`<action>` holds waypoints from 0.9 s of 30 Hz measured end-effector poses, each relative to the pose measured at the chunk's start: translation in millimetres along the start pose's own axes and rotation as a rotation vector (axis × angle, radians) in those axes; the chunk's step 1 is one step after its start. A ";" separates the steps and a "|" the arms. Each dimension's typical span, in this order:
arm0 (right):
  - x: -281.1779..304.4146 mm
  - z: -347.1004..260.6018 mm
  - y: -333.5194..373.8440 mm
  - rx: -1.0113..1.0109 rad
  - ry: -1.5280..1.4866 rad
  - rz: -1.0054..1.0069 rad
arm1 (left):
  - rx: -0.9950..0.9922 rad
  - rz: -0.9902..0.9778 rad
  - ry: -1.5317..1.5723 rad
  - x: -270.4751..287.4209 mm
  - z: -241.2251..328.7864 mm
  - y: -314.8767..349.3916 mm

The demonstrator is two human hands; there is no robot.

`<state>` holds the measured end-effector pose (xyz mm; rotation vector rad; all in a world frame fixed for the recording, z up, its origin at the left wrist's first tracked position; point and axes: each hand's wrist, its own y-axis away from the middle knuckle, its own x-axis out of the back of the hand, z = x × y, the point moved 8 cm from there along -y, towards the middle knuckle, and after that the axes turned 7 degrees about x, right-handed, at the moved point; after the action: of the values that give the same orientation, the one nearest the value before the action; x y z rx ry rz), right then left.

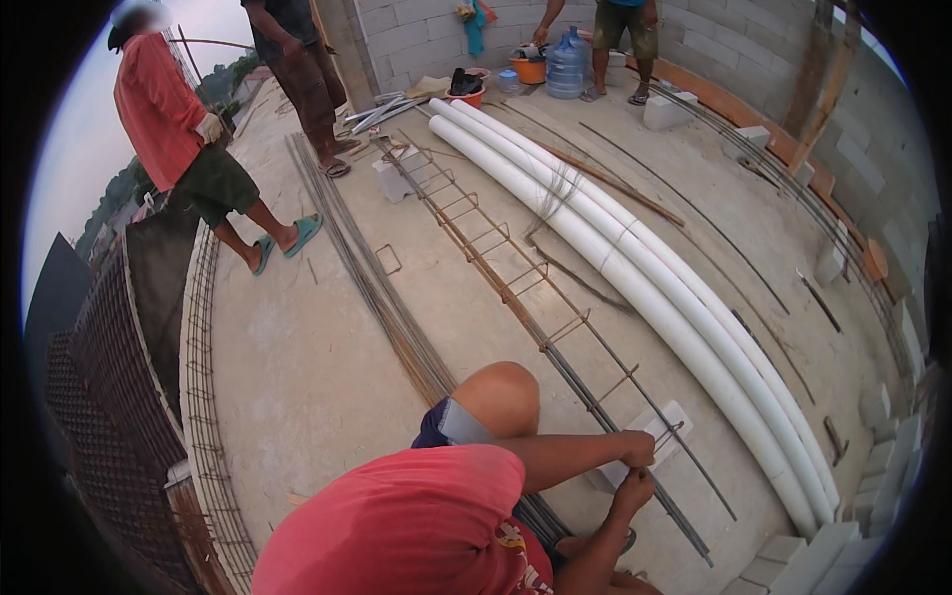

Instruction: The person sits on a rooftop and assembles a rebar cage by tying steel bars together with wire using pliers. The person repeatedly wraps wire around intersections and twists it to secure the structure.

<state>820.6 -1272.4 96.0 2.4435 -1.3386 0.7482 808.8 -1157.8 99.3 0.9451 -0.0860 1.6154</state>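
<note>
Both of my hands meet at the near end of a long rebar frame (483,260), made of thin steel bars joined by rectangular stirrups. My left hand (640,448) is closed in a pinch beside the paired bars. Just below it, my right hand (635,486) is also closed, its fingers partly hidden. Whatever sits between the fingers is too small to make out. Under this end of the frame lies a pale concrete block (662,428), and another block (400,171) is under the far end.
Long white pipes (635,248) lie tied together to the right. A bundle of loose rebar (347,238) runs along the left. One person (159,109) in red stands far left; another (297,69) stands nearby. Someone else's legs (625,35) show by blue water jugs (566,71).
</note>
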 end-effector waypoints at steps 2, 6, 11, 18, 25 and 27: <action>0.9 14.0 -2.9 -0.028 0.086 -0.029 | 0.042 -0.012 0.034 -4.8 -5.5 -6.7; 3.3 12.4 -0.4 -0.259 -0.075 -0.061 | -0.110 -0.012 -0.209 -20.8 -10.1 -24.3; 6.0 1.7 -13.2 -0.202 0.039 -0.032 | -0.106 0.001 -0.080 -6.3 -22.4 8.8; 35.7 -8.7 -24.2 -0.045 0.485 -0.311 | -0.187 0.165 -0.127 -11.8 -6.6 20.4; 26.3 -68.1 -26.0 0.139 0.555 -0.539 | -0.184 0.225 -0.100 -2.2 -8.9 24.6; 19.2 -78.2 -44.1 0.190 0.575 -0.489 | -0.178 0.239 -0.095 -2.4 -8.6 21.0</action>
<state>841.5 -1226.7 172.8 2.2735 -0.4555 1.3352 786.3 -1161.4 101.1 0.8988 -0.4158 1.7476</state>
